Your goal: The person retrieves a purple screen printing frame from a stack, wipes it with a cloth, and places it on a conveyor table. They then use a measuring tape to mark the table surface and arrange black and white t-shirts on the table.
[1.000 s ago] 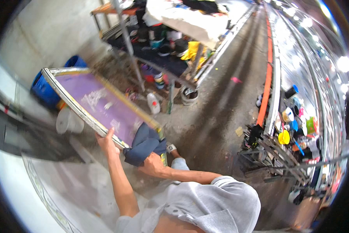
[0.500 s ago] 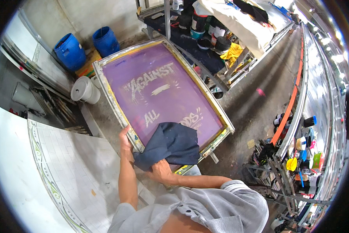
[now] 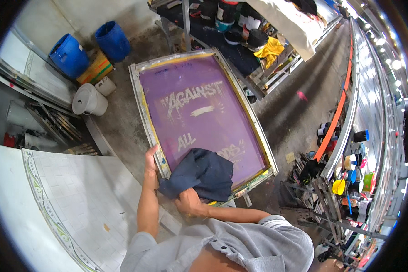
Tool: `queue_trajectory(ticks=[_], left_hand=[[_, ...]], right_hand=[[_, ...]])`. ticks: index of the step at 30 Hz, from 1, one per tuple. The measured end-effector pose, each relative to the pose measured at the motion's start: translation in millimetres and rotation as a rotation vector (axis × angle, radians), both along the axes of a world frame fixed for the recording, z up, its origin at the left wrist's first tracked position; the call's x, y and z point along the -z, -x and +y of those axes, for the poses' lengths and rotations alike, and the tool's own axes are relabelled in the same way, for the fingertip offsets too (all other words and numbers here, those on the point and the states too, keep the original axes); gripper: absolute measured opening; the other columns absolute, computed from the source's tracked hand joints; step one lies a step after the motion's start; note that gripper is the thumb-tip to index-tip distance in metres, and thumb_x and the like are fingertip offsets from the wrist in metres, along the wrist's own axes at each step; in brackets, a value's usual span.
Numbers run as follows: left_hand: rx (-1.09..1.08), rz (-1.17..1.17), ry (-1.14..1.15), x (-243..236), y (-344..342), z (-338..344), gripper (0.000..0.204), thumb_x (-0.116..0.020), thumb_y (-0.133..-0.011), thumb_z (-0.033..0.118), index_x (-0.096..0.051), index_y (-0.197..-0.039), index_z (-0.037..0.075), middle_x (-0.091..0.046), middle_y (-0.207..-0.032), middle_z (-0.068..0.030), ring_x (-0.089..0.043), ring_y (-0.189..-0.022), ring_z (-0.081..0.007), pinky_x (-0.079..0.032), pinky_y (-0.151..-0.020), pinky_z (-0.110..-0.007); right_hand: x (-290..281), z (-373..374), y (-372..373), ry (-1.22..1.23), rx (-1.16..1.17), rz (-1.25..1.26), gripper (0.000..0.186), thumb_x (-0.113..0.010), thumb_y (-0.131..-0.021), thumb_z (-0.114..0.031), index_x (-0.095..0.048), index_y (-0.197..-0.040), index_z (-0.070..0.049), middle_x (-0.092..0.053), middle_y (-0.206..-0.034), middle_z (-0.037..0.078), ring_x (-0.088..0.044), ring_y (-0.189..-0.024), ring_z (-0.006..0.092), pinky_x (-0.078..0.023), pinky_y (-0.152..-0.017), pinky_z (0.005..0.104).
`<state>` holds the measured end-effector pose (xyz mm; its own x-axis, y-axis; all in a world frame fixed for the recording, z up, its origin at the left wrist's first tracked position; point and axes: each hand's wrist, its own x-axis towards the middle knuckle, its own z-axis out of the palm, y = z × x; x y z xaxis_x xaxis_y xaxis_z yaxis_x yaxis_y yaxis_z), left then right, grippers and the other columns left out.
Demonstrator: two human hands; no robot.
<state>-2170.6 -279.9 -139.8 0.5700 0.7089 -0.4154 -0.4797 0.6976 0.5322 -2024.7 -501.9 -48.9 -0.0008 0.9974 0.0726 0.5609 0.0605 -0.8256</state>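
Note:
A large screen-printing frame [image 3: 146, 109] with purple mesh and pale lettering is held tilted in front of me. Round its left rail, near the lower corner, my left hand [image 3: 151, 161] is closed. A dark navy cloth [image 3: 206, 172] lies bunched over the bottom of the mesh and hides part of the lettering. My right hand [image 3: 189, 202] grips this cloth from below, at the frame's near edge; its fingertips are partly covered by the fabric.
Two blue barrels [image 3: 69, 55] and a lidded white bucket [image 3: 89, 99] stand at the left. Beyond the frame is a cluttered rack with paint tubs [image 3: 257, 39] and a yellow cloth [image 3: 270, 51]. A white tiled surface [image 3: 81, 195] lies near left; a long table with pots [image 3: 350, 162] runs along the right.
The screen frame has turned slightly clockwise and its far end has swung right. Both hands keep their hold. Barrels and bucket sit farther left in the view.

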Motion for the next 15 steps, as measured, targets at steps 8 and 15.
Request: queue_trajectory(ticks=[8, 15], left_hand=[[-0.15, 0.147, 0.068, 6, -17, 42, 0.068, -0.07, -0.083, 0.047, -0.05, -0.131, 0.002, -0.06, -0.12, -0.0123, -0.06, -0.107, -0.0284, -0.048, -0.093, -0.041], [-0.205, 0.715, -0.011, 54, -18, 72, 0.064, -0.071, -0.084, 0.047, -0.055, -0.123, -0.002, -0.06, -0.117, -0.0122, -0.055, -0.109, -0.0218, -0.044, -0.092, -0.035]], right_hand=[[-37, 42, -90, -0.046, 0.032, 0.278, 0.026, -0.068, -0.064, -0.01, -0.065, -0.087, 0.0, -0.064, -0.086, 0.023, -0.062, -0.079, 0.0419, -0.051, -0.07, 0.0461], [-6, 52, -190, -0.036, 0.276, -0.293, 0.046, -0.074, -0.064, -0.012, -0.064, -0.109, -0.009, -0.058, -0.116, 0.021, -0.049, -0.113, 0.0438, -0.036, -0.096, 0.0546]])
